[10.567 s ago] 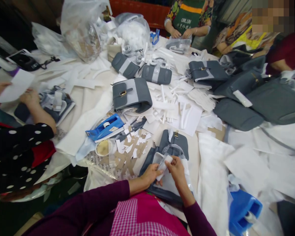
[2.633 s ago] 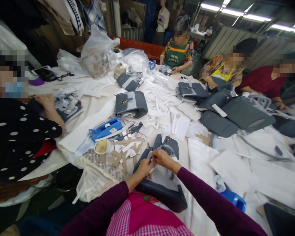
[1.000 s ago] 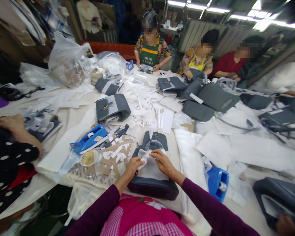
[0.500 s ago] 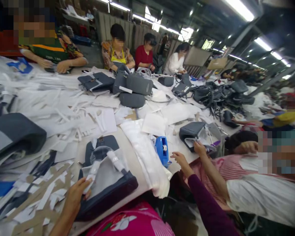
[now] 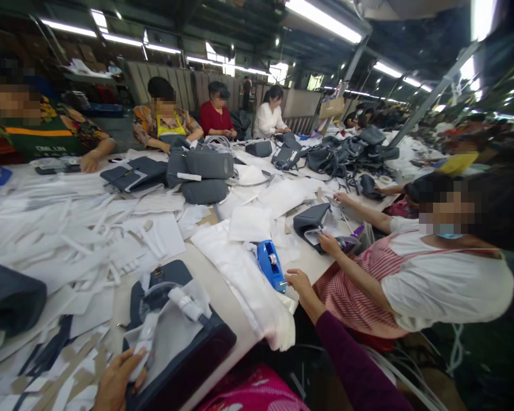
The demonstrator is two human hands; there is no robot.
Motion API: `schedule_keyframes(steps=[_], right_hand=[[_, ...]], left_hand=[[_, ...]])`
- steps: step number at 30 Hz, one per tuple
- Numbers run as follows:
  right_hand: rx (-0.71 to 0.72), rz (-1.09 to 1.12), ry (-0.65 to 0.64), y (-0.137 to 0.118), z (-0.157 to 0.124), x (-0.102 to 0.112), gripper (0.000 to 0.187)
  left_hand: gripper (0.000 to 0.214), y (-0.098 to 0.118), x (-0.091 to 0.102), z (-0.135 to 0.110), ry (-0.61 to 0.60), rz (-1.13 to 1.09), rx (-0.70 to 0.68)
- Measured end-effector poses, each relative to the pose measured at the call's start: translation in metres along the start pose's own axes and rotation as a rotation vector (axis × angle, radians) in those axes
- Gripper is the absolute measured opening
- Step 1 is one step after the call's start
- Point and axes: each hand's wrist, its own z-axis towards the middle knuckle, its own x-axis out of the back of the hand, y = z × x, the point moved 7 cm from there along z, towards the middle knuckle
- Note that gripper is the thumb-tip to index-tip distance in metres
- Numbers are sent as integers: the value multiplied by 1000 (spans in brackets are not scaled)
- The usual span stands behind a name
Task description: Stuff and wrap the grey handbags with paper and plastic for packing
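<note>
My left hand (image 5: 117,378) is closed around a white-wrapped strap (image 5: 144,338) on a dark blue-grey bag (image 5: 208,353). The bag lies in front of me at the table edge, with pale grey wrapping over its middle. A second wrapped strap piece (image 5: 185,302) rests on it. To the right, my right hand (image 5: 304,290) is at the front end of a blue tape dispenser (image 5: 269,264), its fingertips pinched at the cutter. The tape itself is barely visible there. White packing sheets (image 5: 235,285) lie between the bag and the dispenser.
A co-worker in a striped apron (image 5: 368,268) sits close on my right, handling another dark bag (image 5: 312,222). Cardboard and paper strips (image 5: 68,365) cover the left. Stacked bags (image 5: 201,171) stand farther back, with several people across the table (image 5: 216,251).
My right hand has come in to the dispenser's front end, its fingers closing there. My left hand keeps its hold on the wrapped strap. The view has turned right; a co-worker's other hand now reaches forward.
</note>
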Motion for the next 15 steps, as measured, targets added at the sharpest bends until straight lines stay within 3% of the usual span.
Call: schedule_keyframes(steps=[4,7,12,15], right_hand=[[-51,-40,-3,33,-32,10,32],[-35,-103,18,49,-38,10,27],[62,-265,82,40,-29,32,21],[83,-360,104,34,-43,50,24]], left_hand=[[44,0,-1,-2,4,2,37],[48,0,-1,-4,34,-2,53],[52,-3,0,1,39,-27,18],[48,-3,2,-2,41,11,-49]])
